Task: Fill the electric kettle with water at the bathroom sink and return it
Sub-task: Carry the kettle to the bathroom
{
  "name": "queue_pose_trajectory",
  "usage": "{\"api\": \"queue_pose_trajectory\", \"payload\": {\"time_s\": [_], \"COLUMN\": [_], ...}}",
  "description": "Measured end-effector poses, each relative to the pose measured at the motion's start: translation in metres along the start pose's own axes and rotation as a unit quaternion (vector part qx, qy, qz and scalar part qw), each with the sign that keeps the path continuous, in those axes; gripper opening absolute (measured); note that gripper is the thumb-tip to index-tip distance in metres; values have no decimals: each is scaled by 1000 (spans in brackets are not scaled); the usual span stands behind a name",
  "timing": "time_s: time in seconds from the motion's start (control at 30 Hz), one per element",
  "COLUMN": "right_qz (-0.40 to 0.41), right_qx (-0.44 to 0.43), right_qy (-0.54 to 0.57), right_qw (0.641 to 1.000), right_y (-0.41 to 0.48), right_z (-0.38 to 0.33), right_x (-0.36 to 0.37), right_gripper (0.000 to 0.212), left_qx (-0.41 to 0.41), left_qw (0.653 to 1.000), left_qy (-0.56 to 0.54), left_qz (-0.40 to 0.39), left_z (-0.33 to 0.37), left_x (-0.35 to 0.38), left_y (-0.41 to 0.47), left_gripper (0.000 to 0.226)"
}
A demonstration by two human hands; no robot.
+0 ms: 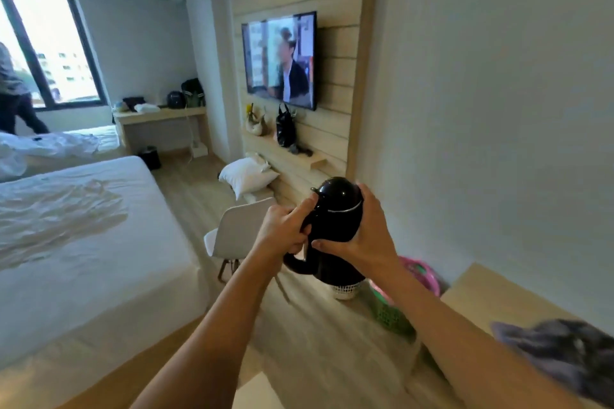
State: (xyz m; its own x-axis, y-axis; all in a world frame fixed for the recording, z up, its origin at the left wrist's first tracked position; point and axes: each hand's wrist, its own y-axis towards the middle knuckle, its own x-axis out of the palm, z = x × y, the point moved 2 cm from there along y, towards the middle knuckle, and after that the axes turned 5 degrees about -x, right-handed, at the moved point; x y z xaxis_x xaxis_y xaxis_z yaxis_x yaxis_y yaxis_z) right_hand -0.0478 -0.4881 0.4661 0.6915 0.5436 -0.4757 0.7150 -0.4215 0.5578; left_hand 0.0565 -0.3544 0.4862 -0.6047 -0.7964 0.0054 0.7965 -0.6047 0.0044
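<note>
A black electric kettle with a domed lid is held up in the air in front of me, above the wooden floor. My left hand grips its handle on the left side, with the thumb up near the lid. My right hand wraps around the kettle's body on the right. The lid looks closed. Neither a sink nor a kettle base is in view.
A white bed fills the left. A white chair and a pillow stand ahead. Green and pink baskets sit by the right wall beside a wooden counter with a grey cloth. A TV hangs above a shelf. A person is by the window.
</note>
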Motion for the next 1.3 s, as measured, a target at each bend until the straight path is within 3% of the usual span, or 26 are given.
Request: {"api": "queue_pose_trajectory", "payload": {"time_s": [0.13,0.33,0.6,0.77,0.97,1.13,1.3], "right_qz": [74,171,323,413,520,565,605], "right_qx": [15,59,167,231,289,335,366], "right_qy": [-62,-150,-267,-359,-440,-525,-581], "right_qw": [995,972,892,805,673,542,403], "right_y": [0,-35,-137,-211,-297,-367,-429], "right_z": [26,64,80,57,-5,-81,-177], "right_x": [-120,-287,-464,-530,-551,-528,-474], "right_gripper": [111,117,121,125,126,120,122], "left_qx": [3,26,58,71,100,87,79], "left_qw": [993,962,880,791,647,520,384], "left_qy": [-1,5,16,9,-4,-34,-54], "left_qz": [-121,-272,-472,-608,-756,-849,-918], "left_z": [42,78,99,104,115,117,125], "left_x": [117,291,502,602,671,669,623], "left_y": [7,1,-53,-113,-204,-307,-420], "left_gripper": [51,51,52,53,55,55,54]}}
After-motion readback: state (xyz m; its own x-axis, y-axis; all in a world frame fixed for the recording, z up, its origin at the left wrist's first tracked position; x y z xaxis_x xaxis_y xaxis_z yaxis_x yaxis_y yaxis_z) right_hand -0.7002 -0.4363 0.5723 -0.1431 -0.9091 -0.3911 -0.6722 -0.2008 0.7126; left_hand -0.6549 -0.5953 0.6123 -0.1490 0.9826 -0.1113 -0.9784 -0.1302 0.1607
